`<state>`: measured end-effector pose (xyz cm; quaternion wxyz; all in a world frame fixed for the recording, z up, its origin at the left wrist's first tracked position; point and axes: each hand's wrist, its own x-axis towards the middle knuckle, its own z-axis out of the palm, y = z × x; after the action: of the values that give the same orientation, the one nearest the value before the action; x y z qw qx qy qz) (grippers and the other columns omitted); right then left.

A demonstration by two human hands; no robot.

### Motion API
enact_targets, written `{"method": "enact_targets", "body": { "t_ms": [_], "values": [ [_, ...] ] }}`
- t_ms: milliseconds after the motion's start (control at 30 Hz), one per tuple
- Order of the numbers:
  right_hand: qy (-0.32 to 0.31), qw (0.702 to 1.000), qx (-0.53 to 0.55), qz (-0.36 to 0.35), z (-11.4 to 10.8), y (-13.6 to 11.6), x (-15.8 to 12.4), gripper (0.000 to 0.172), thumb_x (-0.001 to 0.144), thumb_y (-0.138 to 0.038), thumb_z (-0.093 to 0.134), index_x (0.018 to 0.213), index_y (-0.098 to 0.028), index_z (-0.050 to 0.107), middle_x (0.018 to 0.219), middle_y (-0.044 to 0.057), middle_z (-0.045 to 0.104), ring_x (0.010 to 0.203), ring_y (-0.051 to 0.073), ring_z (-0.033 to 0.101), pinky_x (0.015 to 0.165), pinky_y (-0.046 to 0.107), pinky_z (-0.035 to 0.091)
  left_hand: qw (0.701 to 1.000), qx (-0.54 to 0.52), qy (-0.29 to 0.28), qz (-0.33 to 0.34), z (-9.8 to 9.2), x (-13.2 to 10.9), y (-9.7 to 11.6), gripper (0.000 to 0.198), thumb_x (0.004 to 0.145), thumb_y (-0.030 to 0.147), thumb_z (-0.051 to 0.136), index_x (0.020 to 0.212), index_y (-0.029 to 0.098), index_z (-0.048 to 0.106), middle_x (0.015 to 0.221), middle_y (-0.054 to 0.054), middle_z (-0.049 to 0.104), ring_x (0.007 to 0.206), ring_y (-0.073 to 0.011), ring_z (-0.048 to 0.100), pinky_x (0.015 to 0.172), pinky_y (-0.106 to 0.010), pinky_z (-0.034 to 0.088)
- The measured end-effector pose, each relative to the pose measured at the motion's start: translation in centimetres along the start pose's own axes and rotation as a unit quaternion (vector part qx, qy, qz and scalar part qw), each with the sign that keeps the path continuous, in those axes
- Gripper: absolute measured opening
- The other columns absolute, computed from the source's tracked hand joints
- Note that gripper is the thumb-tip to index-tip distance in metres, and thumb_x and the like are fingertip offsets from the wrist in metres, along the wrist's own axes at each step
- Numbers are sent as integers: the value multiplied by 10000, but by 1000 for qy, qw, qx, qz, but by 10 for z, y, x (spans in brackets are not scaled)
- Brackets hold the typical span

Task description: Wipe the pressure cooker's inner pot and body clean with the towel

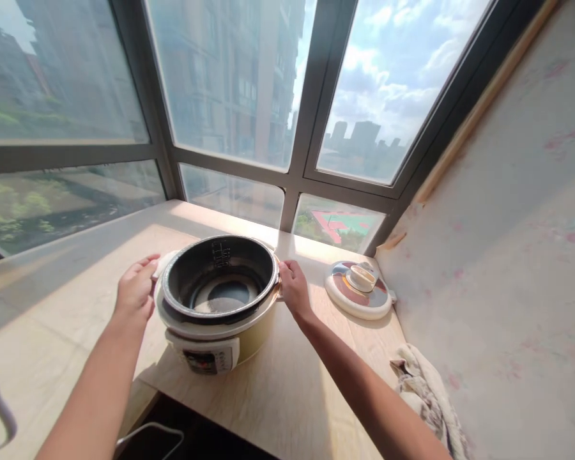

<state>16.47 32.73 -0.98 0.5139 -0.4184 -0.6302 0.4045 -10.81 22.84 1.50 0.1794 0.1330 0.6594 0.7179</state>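
Observation:
An electric pressure cooker (256,335) with a pale yellow body and a front control panel stands on the window ledge, its lid off. Inside it sits a dark inner pot (191,271) with level marks on its wall and what looks like a wet or worn bottom. My left hand (137,287) is closed around the cooker's white left side handle. On the opposite side my right hand (293,285) has its fingers wrapped round the right handle. The round lid (359,291), with a cream knob on top, lies to the right of the cooker.
Tall windows with a grey frame (297,147) rise behind the ledge (287,396). A crumpled cloth (424,396) lies at the right by the papered wall (522,255). At the front a white cable (158,426) crosses a dark opening; another grey cord (0,409) hangs at left.

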Motion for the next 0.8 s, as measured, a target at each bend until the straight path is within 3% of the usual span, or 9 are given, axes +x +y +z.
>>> {"method": "enact_targets", "body": {
  "t_ms": [100, 167, 233, 300, 367, 467, 667, 800],
  "values": [
    [-40, 999, -15, -11, -8, 3, 3, 328, 876, -499, 500, 899, -207, 649, 876, 31, 671, 867, 218, 615, 852, 379, 476, 1000, -12, -5, -16, -15, -3, 1, 252, 823, 127, 632, 1071, 104, 669, 810, 9, 673, 640, -85, 567, 630, -200, 454],
    [-51, 998, -17, -20, -14, 4, 5, 332, 862, -495, 538, 931, -212, 698, 995, 48, 709, 990, 240, 640, 967, 421, 466, 1000, -1, 4, 21, -26, -13, 0, 236, 874, 194, 619, 1087, 120, 688, 1108, -53, 724, 957, -128, 657, 847, -247, 504],
    [-59, 998, -20, -30, -19, 4, 7, 344, 847, -499, 570, 952, -221, 744, 1139, 62, 713, 1149, 266, 620, 1084, 460, 410, 997, 35, -22, 70, -35, -26, -4, 256, 904, 266, 593, 1072, 120, 719, 1327, -109, 671, 1267, -195, 590, 1081, -343, 444],
    [-77, 996, -25, -33, -21, 1, 9, 354, 847, -509, 585, 967, -231, 770, 1198, 63, 710, 1221, 281, 598, 1136, 486, 369, 990, 69, -68, 105, -41, -39, -9, 304, 887, 323, 613, 1082, 131, 745, 1398, -122, 629, 1384, -227, 516, 1201, -387, 340],
    [-93, 994, -28, -40, -21, -3, 9, 352, 866, -503, 583, 992, -240, 780, 1195, 57, 719, 1245, 282, 589, 1154, 498, 352, 983, 84, -97, 131, -43, -49, -14, 358, 864, 374, 642, 1120, 151, 755, 1404, -110, 625, 1406, -239, 498, 1239, -386, 289],
    [-110, 991, -41, -61, -20, -11, 6, 329, 897, -475, 578, 1020, -251, 785, 1186, 47, 729, 1298, 282, 560, 1175, 497, 324, 982, 86, -95, 139, -41, -59, -18, 438, 856, 425, 660, 1190, 152, 739, 1440, -116, 594, 1427, -256, 470, 1252, -391, 265],
    [-134, 988, -12, -71, -18, -22, 2, 240, 839, -439, 680, 945, -255, 793, 1164, 52, 742, 1349, 319, 530, 1195, 508, 286, 994, -4, -104, 26, -33, -69, -14, 587, 881, 368, 646, 1407, 111, 601, 1600, -125, 394, 1509, -251, 332, 1265, -372, 217],
    [-139, 990, 31, -11, -14, -32, 2, 343, 760, -533, 734, 914, -235, 805, 1236, 102, 717, 1385, 348, 501, 1196, 525, 282, 993, 3, -112, 27, -28, -75, -12, 679, 892, 380, 647, 1482, 73, 510, 1644, -141, 292, 1552, -237, 217, 1277, -361, 135]
  ]
}}
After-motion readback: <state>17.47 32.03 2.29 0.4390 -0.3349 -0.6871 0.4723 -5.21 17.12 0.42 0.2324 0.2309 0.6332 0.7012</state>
